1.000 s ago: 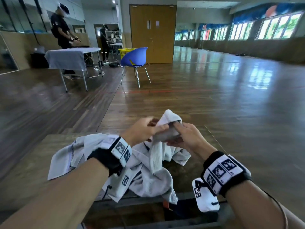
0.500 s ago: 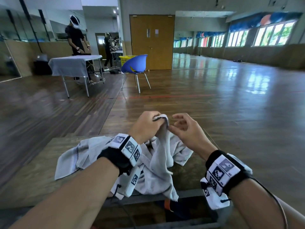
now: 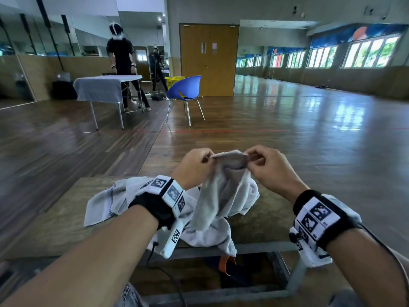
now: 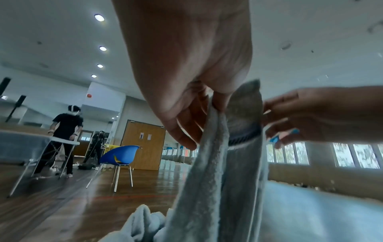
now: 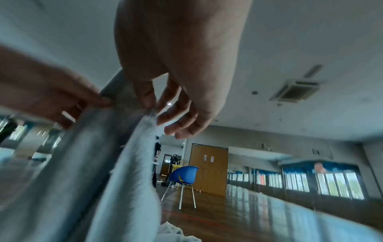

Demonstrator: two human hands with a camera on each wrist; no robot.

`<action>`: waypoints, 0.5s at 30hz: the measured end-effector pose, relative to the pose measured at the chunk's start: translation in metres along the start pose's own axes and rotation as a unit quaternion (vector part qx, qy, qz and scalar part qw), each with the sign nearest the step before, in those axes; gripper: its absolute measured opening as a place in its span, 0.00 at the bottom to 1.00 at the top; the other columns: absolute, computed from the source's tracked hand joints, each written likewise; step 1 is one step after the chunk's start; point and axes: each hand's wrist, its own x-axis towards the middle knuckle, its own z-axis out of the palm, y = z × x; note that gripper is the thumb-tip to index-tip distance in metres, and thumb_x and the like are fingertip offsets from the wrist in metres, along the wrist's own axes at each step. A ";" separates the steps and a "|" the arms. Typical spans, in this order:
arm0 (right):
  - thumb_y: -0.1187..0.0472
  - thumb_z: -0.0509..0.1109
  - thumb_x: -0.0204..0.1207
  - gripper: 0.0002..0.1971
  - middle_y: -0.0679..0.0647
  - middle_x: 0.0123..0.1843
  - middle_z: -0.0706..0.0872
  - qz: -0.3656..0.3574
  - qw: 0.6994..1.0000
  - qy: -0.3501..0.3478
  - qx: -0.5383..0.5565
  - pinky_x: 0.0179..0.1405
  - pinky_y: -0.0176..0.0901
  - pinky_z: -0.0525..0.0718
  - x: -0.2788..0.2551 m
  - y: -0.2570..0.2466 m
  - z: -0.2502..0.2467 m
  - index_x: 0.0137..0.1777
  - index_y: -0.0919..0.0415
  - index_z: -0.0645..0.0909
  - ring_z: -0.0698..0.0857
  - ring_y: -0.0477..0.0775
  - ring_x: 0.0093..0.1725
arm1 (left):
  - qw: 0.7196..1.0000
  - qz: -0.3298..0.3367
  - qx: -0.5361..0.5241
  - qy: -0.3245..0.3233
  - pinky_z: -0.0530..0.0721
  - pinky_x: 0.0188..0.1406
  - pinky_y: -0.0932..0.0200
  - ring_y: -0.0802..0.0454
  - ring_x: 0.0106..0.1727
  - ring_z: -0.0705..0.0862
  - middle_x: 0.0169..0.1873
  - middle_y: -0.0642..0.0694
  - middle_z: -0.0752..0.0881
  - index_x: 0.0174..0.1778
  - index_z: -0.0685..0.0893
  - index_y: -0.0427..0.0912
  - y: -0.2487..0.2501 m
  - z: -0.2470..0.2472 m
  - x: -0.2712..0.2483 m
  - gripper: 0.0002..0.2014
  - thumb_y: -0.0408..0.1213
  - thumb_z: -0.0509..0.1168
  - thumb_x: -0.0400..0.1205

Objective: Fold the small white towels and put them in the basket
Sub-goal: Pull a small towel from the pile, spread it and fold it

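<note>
A small white towel (image 3: pixel 221 187) hangs above the table, held by its top edge. My left hand (image 3: pixel 194 165) pinches the edge's left end and my right hand (image 3: pixel 267 167) pinches its right end. The left wrist view shows thumb and fingers of the left hand (image 4: pixel 207 104) clamped on the towel (image 4: pixel 217 172). In the right wrist view the right hand (image 5: pixel 157 104) pinches the towel (image 5: pixel 116 163) at its upper corner. More white towels (image 3: pixel 106 200) lie crumpled on the table under my wrists. A yellow basket (image 3: pixel 173 82) stands far off behind a blue chair.
The brown table (image 3: pixel 55 222) has a metal frame at its near edge, with an opening below. A blue chair (image 3: pixel 186 89) and a cloth-covered table (image 3: pixel 104 87) stand across the wooden floor, with a person (image 3: pixel 124 63) behind that table.
My right hand, which was off the towel half a second ago, has taken hold of its top edge. Both hands have spread apart, stretching that edge between them.
</note>
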 end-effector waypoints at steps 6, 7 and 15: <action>0.54 0.77 0.78 0.03 0.41 0.41 0.91 -0.081 0.997 -0.011 -0.011 0.42 0.29 0.82 -0.007 -0.016 0.003 0.50 0.47 0.89 0.87 0.39 0.42 | 0.997 0.055 -0.006 -0.062 0.76 0.37 0.56 0.55 0.34 0.76 0.32 0.49 0.82 0.39 0.83 0.37 0.016 0.009 0.010 0.12 0.41 0.67 0.85; 0.57 0.77 0.78 0.02 0.40 0.38 0.91 -0.098 0.995 0.007 -0.028 0.40 0.27 0.79 -0.006 -0.018 0.002 0.46 0.48 0.90 0.87 0.38 0.40 | 0.995 0.063 -0.004 -0.074 0.75 0.37 0.57 0.57 0.33 0.75 0.30 0.52 0.81 0.35 0.82 0.41 0.016 0.010 0.011 0.11 0.40 0.69 0.83; 0.64 0.68 0.84 0.09 0.40 0.43 0.88 -0.052 0.981 0.184 -0.035 0.45 0.36 0.78 -0.006 -0.003 -0.045 0.46 0.49 0.84 0.85 0.41 0.46 | 0.991 0.072 0.096 -0.055 0.67 0.29 0.60 0.61 0.25 0.68 0.21 0.55 0.72 0.23 0.74 0.48 -0.030 -0.019 0.005 0.21 0.39 0.71 0.83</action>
